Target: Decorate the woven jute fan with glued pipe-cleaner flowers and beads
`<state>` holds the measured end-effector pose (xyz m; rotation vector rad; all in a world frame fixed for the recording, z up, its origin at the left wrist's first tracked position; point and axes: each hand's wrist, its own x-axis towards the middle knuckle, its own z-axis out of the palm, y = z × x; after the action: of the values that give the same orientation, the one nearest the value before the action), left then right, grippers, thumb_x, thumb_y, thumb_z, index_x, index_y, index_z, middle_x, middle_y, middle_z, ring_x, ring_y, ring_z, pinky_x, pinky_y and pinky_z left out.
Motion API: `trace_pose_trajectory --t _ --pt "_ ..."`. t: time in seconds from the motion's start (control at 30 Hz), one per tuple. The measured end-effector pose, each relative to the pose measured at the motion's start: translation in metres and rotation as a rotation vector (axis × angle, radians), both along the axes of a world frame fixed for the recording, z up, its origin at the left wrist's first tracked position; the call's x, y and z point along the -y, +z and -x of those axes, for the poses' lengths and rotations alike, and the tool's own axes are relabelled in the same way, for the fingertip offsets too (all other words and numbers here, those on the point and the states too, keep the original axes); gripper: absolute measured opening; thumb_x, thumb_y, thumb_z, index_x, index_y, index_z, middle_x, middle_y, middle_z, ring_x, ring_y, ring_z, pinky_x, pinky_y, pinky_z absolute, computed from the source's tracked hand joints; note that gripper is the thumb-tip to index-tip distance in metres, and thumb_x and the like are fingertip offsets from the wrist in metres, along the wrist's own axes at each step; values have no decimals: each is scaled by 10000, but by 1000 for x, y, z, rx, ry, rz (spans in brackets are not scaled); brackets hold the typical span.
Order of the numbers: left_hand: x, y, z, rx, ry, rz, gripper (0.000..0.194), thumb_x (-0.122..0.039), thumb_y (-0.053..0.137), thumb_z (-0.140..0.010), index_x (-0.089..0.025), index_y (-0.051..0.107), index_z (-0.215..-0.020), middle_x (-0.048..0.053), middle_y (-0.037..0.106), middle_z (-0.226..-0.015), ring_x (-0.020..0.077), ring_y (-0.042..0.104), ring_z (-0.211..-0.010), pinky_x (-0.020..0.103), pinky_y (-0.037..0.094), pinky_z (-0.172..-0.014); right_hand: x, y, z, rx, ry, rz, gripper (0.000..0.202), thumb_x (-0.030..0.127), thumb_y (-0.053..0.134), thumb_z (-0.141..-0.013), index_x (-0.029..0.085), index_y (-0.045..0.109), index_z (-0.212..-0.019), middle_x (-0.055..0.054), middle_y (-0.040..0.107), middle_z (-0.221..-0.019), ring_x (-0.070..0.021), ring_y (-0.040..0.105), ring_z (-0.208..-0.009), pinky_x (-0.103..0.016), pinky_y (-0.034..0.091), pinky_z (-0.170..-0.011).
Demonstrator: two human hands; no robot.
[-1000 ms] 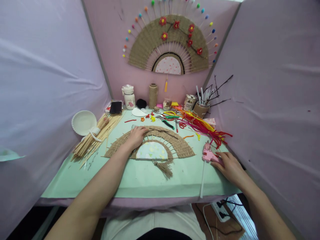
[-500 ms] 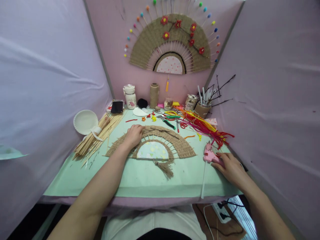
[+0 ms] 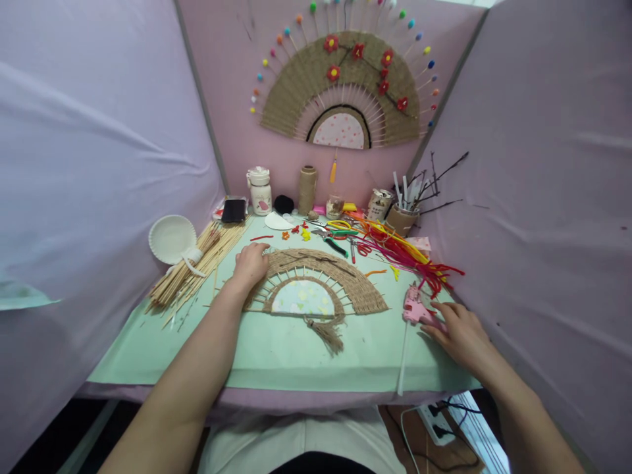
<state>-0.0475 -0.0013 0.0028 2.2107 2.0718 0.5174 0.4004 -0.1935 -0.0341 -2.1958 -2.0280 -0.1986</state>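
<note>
A woven twine fan (image 3: 363,283) with a pale floral half-circle centre and a twine tassel (image 3: 327,336) lies flat on the table. Thin dark twigs (image 3: 320,261) lie along its upper band. My left hand (image 3: 251,264) rests over the fan's left part, fingers stretched toward the top edge and holding nothing I can see. On the right, a pink glue gun (image 3: 415,307) lies on its side, a long glue stick (image 3: 403,355) trailing from it. Around its handle my right hand (image 3: 459,332) is loosely spread, thumb and fingers apart.
Bamboo sticks (image 3: 185,276) and a white fluted bowl (image 3: 172,240) are at left. Behind the fan lie green-handled pliers (image 3: 336,247), small pipe-cleaner flowers and red scissors (image 3: 364,249). Coloured pipe cleaners (image 3: 405,247) sit right. A finished fan (image 3: 291,85) hangs on the back wall.
My left hand has slid left along the fan, uncovering more of its upper band. My right hand has shifted slightly right, its fingers a little looser around the glue gun's handle.
</note>
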Motion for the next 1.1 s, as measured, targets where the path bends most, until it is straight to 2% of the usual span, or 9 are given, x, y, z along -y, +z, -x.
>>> trace_pose_trajectory --t 0.27,0.4,0.6,0.77,0.87,1.0,1.1 --pt "2 1 6 -13 16 29 436 -293 437 -894 -191 609 -1281 155 607 -1310 340 538 -1212 514 430 -1002 -1 10 10 62 -37 11 495 429 587 -838 137 628 -1236 -206 634 -1204 -384 619 -1037 -481 511 -856" --pt "3 1 7 -26 15 42 427 -307 435 -897 -200 621 -1266 144 613 -1302 331 542 -1211 493 432 -1002 -2 7 10 67 -49 83 487 417 589 -835 142 643 -1233 -201 651 -1197 -384 637 -1014 -485 519 -830" --pt "5 1 8 -29 10 53 426 -313 430 -898 -191 623 -1258 149 612 -1300 335 535 -1223 488 435 -994 -1 2 7 53 -60 121 493 433 590 -831 147 652 -1228 -188 655 -1207 -370 643 -1041 -477 514 -870" --pt "7 3 11 -28 3 74 433 -330 436 -896 -194 612 -1267 155 607 -1302 333 542 -1211 482 433 -990 -2 6 12 53 -53 60 479 434 584 -831 163 650 -1220 -201 645 -1212 -384 635 -1041 -489 525 -816" --pt "11 2 19 -14 1 106 465 -355 461 -883 -198 584 -1304 158 594 -1311 327 544 -1211 461 432 -992 -7 12 25 -8 -21 6 476 446 583 -830 177 634 -1220 -196 628 -1226 -397 603 -1093 -510 508 -855" --pt "17 -2 35 9 20 136 519 -386 481 -875 -180 546 -1347 172 585 -1313 313 546 -1225 412 431 -1000 -17 21 60 -280 142 -84 424 411 557 -859 181 597 -1213 -176 603 -1227 -344 558 -1179 -475 441 -999" --pt "19 -5 44 14 40 132 528 -396 461 -890 -156 538 -1354 181 597 -1296 300 565 -1208 390 426 -1009 -24 28 94 -466 231 -30 393 387 551 -880 204 566 -1228 -147 597 -1226 -304 552 -1184 -451 433 -1014"
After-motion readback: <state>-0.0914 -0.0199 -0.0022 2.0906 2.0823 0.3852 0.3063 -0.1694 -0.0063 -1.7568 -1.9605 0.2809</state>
